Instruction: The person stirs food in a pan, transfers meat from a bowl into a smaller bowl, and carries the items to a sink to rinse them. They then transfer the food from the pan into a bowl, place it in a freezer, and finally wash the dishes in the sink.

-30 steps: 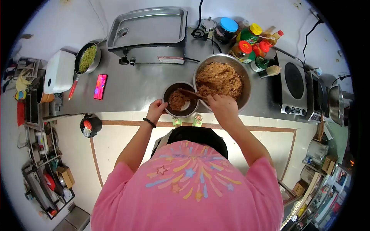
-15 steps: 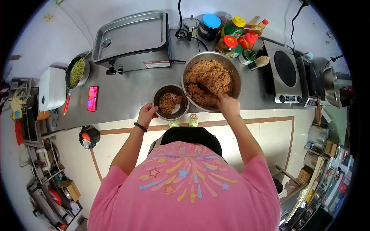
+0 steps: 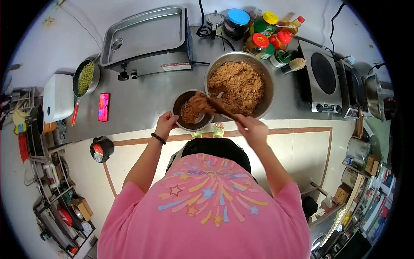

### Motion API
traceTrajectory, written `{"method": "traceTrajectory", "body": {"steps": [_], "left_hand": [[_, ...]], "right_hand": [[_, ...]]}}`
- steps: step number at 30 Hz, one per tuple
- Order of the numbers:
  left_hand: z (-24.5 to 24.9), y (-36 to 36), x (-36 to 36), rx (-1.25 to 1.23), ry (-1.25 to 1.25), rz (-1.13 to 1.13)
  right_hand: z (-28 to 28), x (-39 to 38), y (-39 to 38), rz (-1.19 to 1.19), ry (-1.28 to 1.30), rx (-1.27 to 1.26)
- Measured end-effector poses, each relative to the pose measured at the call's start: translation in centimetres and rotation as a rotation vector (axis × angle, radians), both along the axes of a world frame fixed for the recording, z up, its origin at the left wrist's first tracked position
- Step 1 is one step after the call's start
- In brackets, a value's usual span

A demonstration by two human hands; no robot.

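Note:
My right hand (image 3: 253,131) is closed round the handle of a dark wooden spoon (image 3: 222,110). Its head, heaped with a brown, grainy food mixture (image 3: 200,103), is over the right part of a small metal bowl (image 3: 176,105). More of the same mixture lies in that bowl. My left hand (image 3: 165,125), with a dark bead bracelet on the wrist, pinches the small bowl's left rim. Right beside it stands a large metal bowl (image 3: 271,96), filled with much more of the brown mixture (image 3: 239,86).
Behind the large bowl stand several jars and bottles (image 3: 260,41). An induction cooker (image 3: 323,77) is on the right. At the left are a steel tray appliance (image 3: 146,39), a phone (image 3: 103,107) and a pan of green food (image 3: 86,80). A bin (image 3: 102,149) stands on the floor.
The spoon has come up out of the large bowl with a heap of mixture and moved left over the small bowl. My left hand still holds the small bowl's rim.

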State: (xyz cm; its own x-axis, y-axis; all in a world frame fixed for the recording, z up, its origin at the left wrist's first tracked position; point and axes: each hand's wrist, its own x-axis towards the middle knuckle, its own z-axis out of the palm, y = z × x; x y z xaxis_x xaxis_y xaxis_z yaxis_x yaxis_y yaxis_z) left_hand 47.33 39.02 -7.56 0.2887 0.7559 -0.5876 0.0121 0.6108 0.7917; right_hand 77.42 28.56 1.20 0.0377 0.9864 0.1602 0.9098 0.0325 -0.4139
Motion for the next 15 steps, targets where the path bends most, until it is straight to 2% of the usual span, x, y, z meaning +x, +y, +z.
{"method": "traceTrajectory", "body": {"steps": [1,4,6,9,13,15], "left_hand": [[-0.1,-0.1,0.1,-0.001,-0.002,0.000],[-0.1,-0.2,0.9,-0.017,-0.024,0.019],[0.1,-0.5,1.0,-0.049,-0.010,0.034],[-0.9,-0.6,0.7,-0.040,-0.026,0.036],[-0.3,-0.7,0.7,-0.020,-0.018,0.028],[0.2,-0.6,1.0,-0.028,-0.010,0.040]], "right_hand": [[0.0,-1.1,0.2,0.072,-0.127,0.061],[-0.5,-2.0,0.8,0.108,-0.198,0.214],[0.8,-2.0,0.6,0.093,-0.200,0.122],[1.4,-0.4,0.3,0.069,-0.224,0.133],[1.5,0.5,0.4,-0.151,-0.183,0.099],[0.5,0.7,0.3,-0.149,-0.193,0.018]]}}
